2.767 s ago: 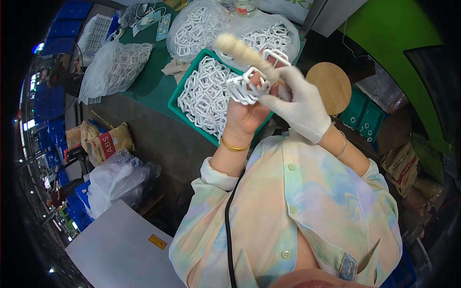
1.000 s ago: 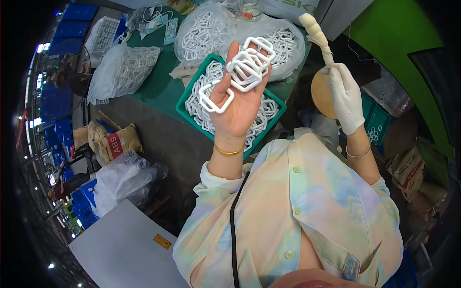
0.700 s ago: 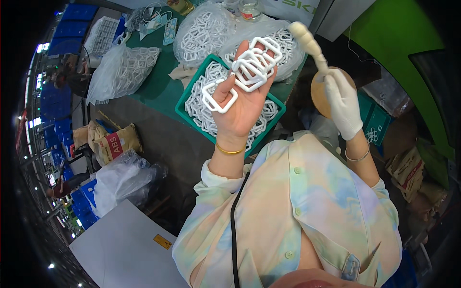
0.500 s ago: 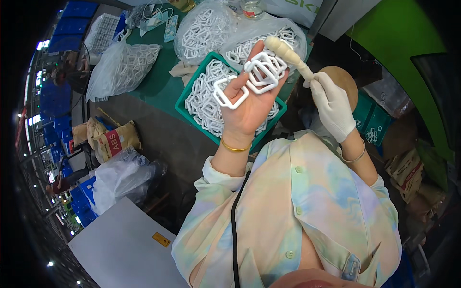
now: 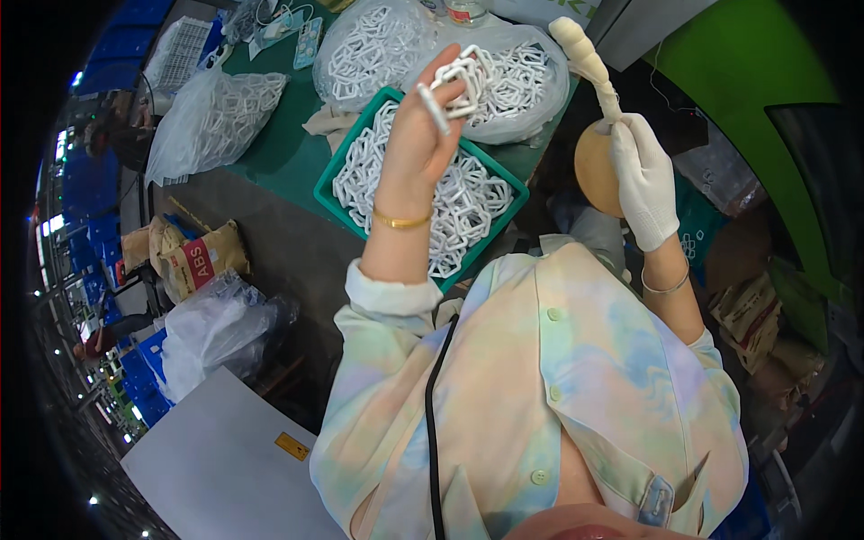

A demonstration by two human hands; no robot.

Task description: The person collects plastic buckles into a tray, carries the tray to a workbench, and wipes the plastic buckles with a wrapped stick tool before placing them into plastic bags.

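My bare left hand (image 5: 421, 135), a gold bangle at its wrist, is raised over the far part of a green crate (image 5: 326, 184). Its fingers are closed around several white angular plastic rings (image 5: 468, 81). Many more such rings (image 5: 463, 216) fill the crate below. My right hand (image 5: 643, 184), in a white glove, grips the thin lower end of a cream, knobbly stick-like tool (image 5: 583, 58). That tool points up and away, its thick bulbous end at the top. What its gripped end looks like is hidden by the glove.
Clear bags of white rings (image 5: 373, 54) (image 5: 517, 94) stand behind the crate on the green table (image 5: 274, 148); another bag (image 5: 216, 121) lies at the left. A round tan stool seat (image 5: 596, 171) is beside my right hand. A glass jar (image 5: 466, 13) stands at the back.
My left hand has moved up and left, turning with the rings in it. My right hand has shifted right and slightly down, taking the cream tool away from the rings.
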